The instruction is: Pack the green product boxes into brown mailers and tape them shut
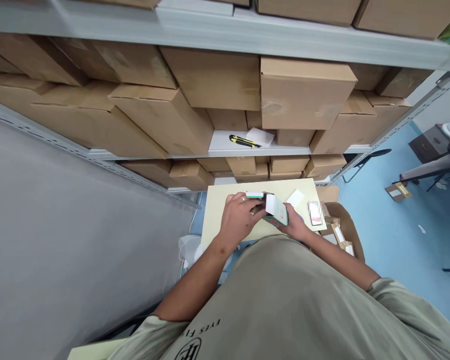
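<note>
Left hand (237,218): nine o'clock of box (280,212), fingers at open end; cannot tell if gripping. Box: over tabletop (216,207), mouth leftward, presumably for access. Right hand (295,223): four o'clock, fingers closed around box, likely steadying it.

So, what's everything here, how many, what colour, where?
Rack: 1, light grey, ahead
Boxes: many, brown, mostly on rack
Cutter: 1+, yellow-black, on rack
Table: 1, cream, middle
Small box: 1, white-green, over table
Paper: 2+, white, on table, rack
Phone: 1, pale-screened, table's right
Carton: 1, brown, table's right
Bag: 1+, whitish, table's left
Seat: 1, black, rack's right
Drawers: 1 set, dark, far right
Floor: 1, blue, below
Wall: 1, grey, left
Shirt: 1, grey-green, bottom
Left grip: 1, bare, at small box
Right grip: 1, bare, around small box
</note>
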Action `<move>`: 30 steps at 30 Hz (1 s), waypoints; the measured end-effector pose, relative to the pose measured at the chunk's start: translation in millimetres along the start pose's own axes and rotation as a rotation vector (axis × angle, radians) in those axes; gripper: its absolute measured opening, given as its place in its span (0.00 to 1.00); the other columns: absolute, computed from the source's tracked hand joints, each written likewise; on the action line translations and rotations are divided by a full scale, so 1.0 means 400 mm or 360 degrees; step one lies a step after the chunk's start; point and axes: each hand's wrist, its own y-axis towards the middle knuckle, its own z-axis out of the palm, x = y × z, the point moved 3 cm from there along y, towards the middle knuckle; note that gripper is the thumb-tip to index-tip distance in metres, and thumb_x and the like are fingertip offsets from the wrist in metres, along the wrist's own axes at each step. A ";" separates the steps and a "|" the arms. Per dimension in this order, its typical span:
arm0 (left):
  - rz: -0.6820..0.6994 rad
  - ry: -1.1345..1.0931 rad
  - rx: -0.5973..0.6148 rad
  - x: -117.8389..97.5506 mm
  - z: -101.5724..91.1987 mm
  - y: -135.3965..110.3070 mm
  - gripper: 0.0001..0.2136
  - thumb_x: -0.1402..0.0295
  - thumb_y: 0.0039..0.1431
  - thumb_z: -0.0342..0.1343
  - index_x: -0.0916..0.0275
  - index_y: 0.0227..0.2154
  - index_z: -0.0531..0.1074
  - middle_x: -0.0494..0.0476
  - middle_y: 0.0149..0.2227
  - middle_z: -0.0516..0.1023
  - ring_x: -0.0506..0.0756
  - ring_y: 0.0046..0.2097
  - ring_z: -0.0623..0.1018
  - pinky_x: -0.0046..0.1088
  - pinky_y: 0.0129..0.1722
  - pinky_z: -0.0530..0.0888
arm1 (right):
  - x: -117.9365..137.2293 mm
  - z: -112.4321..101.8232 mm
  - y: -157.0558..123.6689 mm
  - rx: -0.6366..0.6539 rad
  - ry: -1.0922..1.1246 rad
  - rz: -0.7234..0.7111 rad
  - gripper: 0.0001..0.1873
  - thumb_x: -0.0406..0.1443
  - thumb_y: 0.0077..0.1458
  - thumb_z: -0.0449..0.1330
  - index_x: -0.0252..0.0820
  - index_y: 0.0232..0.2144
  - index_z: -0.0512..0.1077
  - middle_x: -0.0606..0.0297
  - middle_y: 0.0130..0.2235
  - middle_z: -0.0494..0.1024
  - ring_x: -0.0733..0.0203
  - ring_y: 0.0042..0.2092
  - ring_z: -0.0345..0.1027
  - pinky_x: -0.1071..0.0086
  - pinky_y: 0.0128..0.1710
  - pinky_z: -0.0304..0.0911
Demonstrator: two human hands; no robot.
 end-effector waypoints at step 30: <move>-0.0622 -0.0018 0.0750 0.160 0.396 -0.071 0.18 0.72 0.59 0.67 0.60 0.52 0.86 0.63 0.49 0.89 0.62 0.49 0.86 0.33 0.52 0.80 | -0.380 0.044 0.028 0.0046 -0.0580 0.0154 0.40 0.45 0.64 0.69 0.42 0.73 0.67 0.44 0.75 0.68 0.38 0.77 0.59 0.44 0.77 0.57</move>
